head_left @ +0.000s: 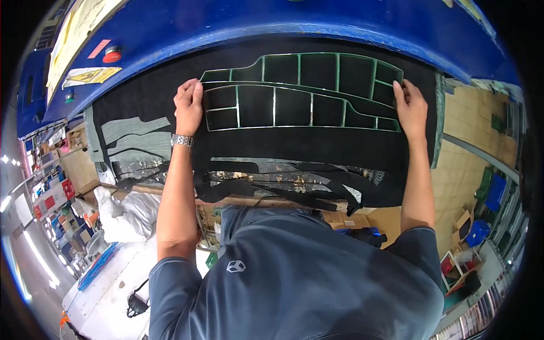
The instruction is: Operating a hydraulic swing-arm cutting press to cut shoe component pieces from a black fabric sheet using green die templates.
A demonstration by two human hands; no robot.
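Observation:
A green-edged metal cutting die (pixel 299 71), with two curved panel outlines and several cross bars, lies over black fabric (pixel 317 144). My left hand (pixel 188 106) grips the die's left end, fingers pinched at its upper corner. At the opposite end, my right hand (pixel 411 107) holds the right edge between thumb and fingers. A metal-band watch circles my left wrist. Whether the die rests flat on the fabric or is slightly raised, I cannot tell. Grey-green cut-out shapes (pixel 136 135) show in the fabric to the left of my left hand.
A blue machine beam (pixel 283 28) spans the far side, with a red button (pixel 112 55) at its left. Ragged black scraps (pixel 249 190) lie along the near table edge. A white sack (pixel 126 212) sits at lower left, and a metal rail (pixel 479 152) runs on the right.

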